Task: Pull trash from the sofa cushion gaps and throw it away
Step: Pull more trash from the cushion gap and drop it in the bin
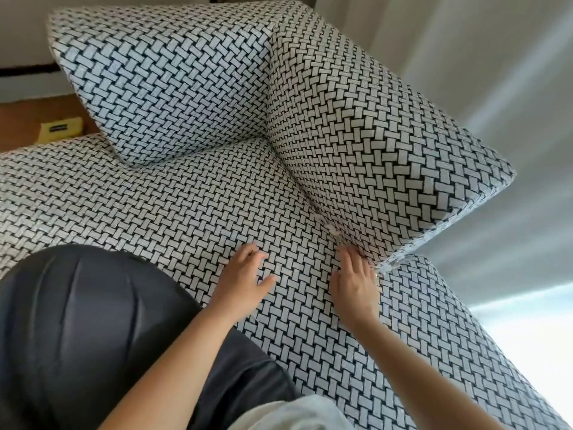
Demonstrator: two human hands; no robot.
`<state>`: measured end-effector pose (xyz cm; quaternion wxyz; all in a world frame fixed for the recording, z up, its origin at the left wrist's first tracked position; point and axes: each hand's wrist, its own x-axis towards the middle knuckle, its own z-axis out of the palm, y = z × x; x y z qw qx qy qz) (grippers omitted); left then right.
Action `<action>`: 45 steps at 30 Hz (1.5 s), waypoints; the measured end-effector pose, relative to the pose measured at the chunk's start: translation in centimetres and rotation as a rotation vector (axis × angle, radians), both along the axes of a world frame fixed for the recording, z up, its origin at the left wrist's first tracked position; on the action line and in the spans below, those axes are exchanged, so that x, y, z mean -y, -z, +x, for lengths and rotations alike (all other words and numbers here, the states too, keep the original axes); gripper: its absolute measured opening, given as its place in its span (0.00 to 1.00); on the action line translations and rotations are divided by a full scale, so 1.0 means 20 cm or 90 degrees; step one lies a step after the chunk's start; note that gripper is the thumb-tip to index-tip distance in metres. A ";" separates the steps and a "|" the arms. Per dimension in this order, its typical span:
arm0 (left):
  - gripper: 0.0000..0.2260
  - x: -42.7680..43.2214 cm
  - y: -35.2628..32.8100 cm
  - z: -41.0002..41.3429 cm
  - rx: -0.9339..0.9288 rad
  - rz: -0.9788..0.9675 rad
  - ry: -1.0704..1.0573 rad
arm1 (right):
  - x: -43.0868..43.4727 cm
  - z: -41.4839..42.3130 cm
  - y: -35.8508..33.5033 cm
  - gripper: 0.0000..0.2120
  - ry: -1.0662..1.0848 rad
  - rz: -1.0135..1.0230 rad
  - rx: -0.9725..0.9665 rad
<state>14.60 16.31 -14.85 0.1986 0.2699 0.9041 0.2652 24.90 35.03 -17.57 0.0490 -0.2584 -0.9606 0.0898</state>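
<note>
Item: small pale crumpled scrap (334, 230), wedged at foot of black-white woven back cushion (387, 144). Your R hand (356, 282) nearer cushion, fingers flat, empty, scrap just ahead; L hand (245, 274) farther off, spread, empty.

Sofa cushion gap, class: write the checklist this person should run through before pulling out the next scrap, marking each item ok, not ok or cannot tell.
1. Trash found: a pale scrap shows in the gap between the seat cushion and the nearer back cushion: ok.
2. Right hand close enough: its fingertips lie at the gap just below the scrap: ok.
3. Right hand free to pinch: open, holding nothing: ok.
4. Left hand free to help: open, holding nothing: ok.
5. Bin within reach: none in view: cannot tell.
6. More trash deeper in the gap: hidden: cannot tell.
</note>
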 end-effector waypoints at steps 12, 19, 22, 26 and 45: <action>0.30 -0.23 0.13 -0.06 -0.056 -0.049 0.124 | 0.02 -0.10 0.07 0.29 0.013 -0.030 0.009; 0.28 -0.47 0.11 -0.16 -0.091 -0.031 0.103 | 0.04 -0.27 0.07 0.26 0.118 -0.038 -0.089; 0.27 -0.57 0.10 -0.19 -0.070 -0.037 0.047 | 0.04 -0.32 0.08 0.23 0.159 -0.034 -0.117; 0.22 -0.66 0.10 -0.24 -0.108 -0.044 0.004 | 0.04 -0.34 0.08 0.15 0.178 -0.009 -0.144; 0.12 -0.85 0.12 -0.39 -0.088 -0.130 0.050 | 0.06 -0.39 0.07 0.20 0.196 -0.008 -0.089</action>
